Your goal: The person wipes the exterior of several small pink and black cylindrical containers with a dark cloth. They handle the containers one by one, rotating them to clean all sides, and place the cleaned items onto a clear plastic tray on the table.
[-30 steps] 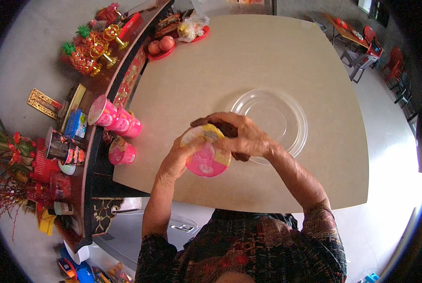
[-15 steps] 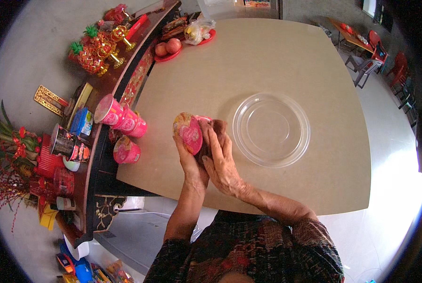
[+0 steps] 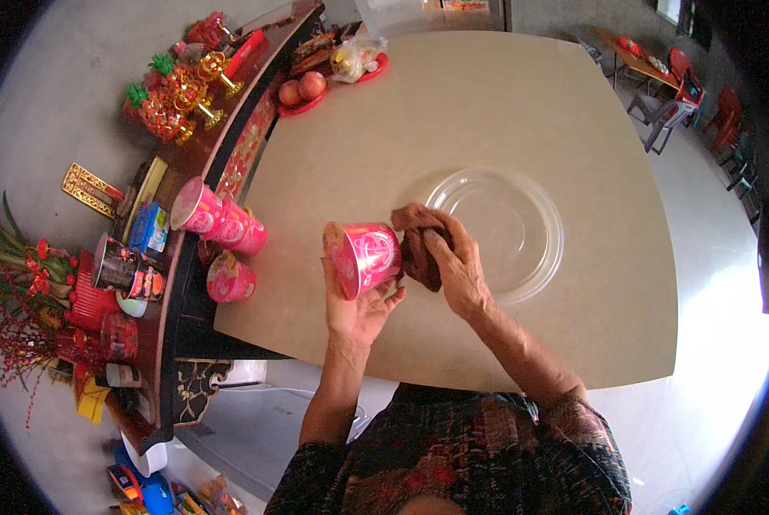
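My left hand (image 3: pixel 354 313) is closed around a pink instant noodle cup (image 3: pixel 374 257), tilted on its side above the table with its printed lid facing left. A bunched brown cloth (image 3: pixel 419 247) is gripped in my right hand (image 3: pixel 463 273), right beside the base of the cup. To the right of that hand lies a round clear plastic lid or tray (image 3: pixel 522 225), partly covered by my fingers. More pink cups stand at the table's left side: a leaning group (image 3: pixel 230 225) and a single cup (image 3: pixel 231 277).
The beige table (image 3: pixel 607 300) has a rounded outline. Along its left runs a dark wooden altar table (image 3: pixel 197 184) holding gold ornaments (image 3: pixel 197 99), a blue box (image 3: pixel 150 227) and a black cup (image 3: pixel 116 262). Red fruit (image 3: pixel 312 84) sits at the far left; chairs (image 3: pixel 659 116) stand at far right.
My right hand and the cloth have moved right, off the lid area toward the cup's base. The cup has turned, so its side now faces up. My hands are farther apart.
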### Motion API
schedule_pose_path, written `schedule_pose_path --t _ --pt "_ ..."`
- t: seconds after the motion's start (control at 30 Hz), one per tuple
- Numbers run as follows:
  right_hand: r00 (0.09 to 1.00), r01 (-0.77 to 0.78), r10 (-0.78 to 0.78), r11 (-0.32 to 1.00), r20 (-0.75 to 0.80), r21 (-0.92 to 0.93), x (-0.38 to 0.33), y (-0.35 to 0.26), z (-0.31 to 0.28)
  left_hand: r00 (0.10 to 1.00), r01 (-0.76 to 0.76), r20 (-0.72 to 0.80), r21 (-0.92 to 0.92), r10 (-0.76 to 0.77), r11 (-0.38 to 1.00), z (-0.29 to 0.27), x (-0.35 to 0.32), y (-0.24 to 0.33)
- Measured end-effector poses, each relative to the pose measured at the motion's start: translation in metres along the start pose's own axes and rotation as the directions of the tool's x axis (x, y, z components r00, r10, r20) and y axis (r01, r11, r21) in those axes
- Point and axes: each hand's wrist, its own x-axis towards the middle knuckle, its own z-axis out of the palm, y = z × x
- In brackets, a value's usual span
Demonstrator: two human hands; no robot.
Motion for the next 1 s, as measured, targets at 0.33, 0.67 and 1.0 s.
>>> schedule_pose_path --t 0.33,0.67,1.0 --pt "0.942 -0.074 0.2 0.908 0.27 -0.412 -0.022 0.014 0.006 0.918 -0.364 -0.151 0.048 0.367 0.93 0.01 0.006 -0.004" --pt "0.979 0.049 0.014 0.953 0.205 -0.298 -0.012 -0.02 -0.001 0.97 -0.235 0.038 -0.129 0.242 0.963 -0.004 0.008 -0.006" --pt "0.907 -0.161 0.219 0.97 0.359 -0.184 -0.016 -0.004 0.0 0.928 -0.361 0.115 0.027 0.355 0.932 0.011 0.01 -0.001"
